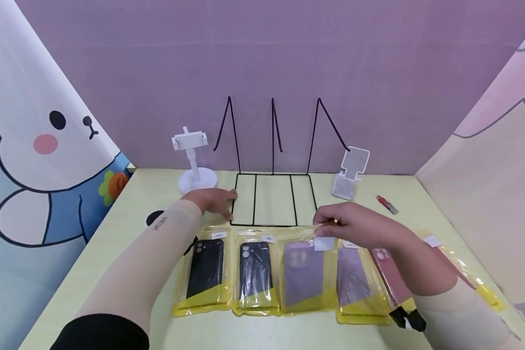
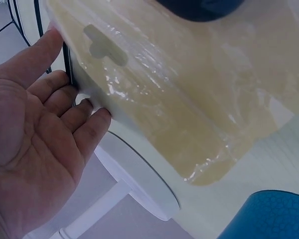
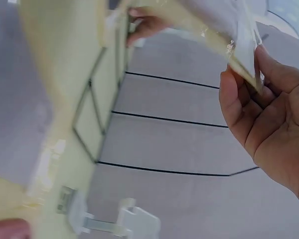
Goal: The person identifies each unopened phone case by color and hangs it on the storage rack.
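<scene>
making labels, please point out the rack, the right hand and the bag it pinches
Rack [image 1: 273, 173]: head view, back bar of its base.
Right hand [image 1: 359, 225]: head view, back of the hand.
Bag [image 1: 316, 301]: head view, yellow lower part.

a white round-based stand [image 1: 198, 180] is at the back left of the bench [image 1: 227, 336], a folding stand [image 1: 343, 186] at the back right, a red stick [image 1: 387, 204] near it. a purple backdrop [image 1: 271, 58] hangs behind, a rabbit print [image 1: 26, 107] left, a pink-and-cream print [image 1: 498, 170] right.
</scene>
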The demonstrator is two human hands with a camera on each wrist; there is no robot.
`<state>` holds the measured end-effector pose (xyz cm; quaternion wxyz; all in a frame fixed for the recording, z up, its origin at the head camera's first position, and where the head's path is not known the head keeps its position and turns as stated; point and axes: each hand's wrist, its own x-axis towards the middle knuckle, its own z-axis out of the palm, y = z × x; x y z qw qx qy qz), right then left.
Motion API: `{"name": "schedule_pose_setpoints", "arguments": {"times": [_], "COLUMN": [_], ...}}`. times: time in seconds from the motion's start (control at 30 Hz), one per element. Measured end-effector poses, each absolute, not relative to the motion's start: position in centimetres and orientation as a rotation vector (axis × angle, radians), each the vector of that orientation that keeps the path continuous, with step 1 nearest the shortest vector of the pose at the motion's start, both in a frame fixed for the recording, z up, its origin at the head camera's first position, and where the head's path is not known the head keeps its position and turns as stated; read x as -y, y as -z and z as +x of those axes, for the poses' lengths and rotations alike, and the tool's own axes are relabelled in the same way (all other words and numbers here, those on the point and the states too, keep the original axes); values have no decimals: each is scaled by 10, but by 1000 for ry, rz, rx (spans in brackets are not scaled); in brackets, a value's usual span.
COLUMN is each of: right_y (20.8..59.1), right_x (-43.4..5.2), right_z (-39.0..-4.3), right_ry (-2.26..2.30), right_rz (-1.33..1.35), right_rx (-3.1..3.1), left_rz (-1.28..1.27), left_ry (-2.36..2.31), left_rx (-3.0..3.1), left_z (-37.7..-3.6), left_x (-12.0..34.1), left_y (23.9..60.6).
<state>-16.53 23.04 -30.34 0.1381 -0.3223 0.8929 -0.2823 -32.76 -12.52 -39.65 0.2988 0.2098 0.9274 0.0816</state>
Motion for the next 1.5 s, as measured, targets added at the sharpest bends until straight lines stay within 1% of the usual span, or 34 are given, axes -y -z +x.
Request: {"name": "schedule_pose_setpoints", "arguments": {"times": [0.27, 0.43, 0.57, 0.67, 0.8, 1.0, 1.27, 1.5], "right_y": [269, 253, 242, 237, 232, 230, 233, 235], "right_x": [-237, -246, -255, -260, -265, -272, -275, -278], "right_z": [-164, -168, -172, -176, -183, -195, -213, -225], "right_ry": [740, 694, 781, 868, 904, 944, 904, 914], "right_rz": [-1011, -997, -897, -758, -633, -539, -482, -417], "right_rx": [-2851, -3053, -3146, -3186, -3237, -3257, -3255, -3202], "left_rz": [577, 585, 593, 596, 596, 580, 585, 580], "left_ry": [-142, -127, -111, -109, -115, -112, -107, -121], "left_rx": [-2473, -2477, -2479, -2478, -2475, -2472, -2467, -2467], "left_z": [-329, -329, -330, -329, -326, -325, -328, -327], "left_x": [124, 124, 124, 124, 123, 121, 122, 122], "left_y": [399, 398, 398, 397, 393, 393, 398, 395]}}
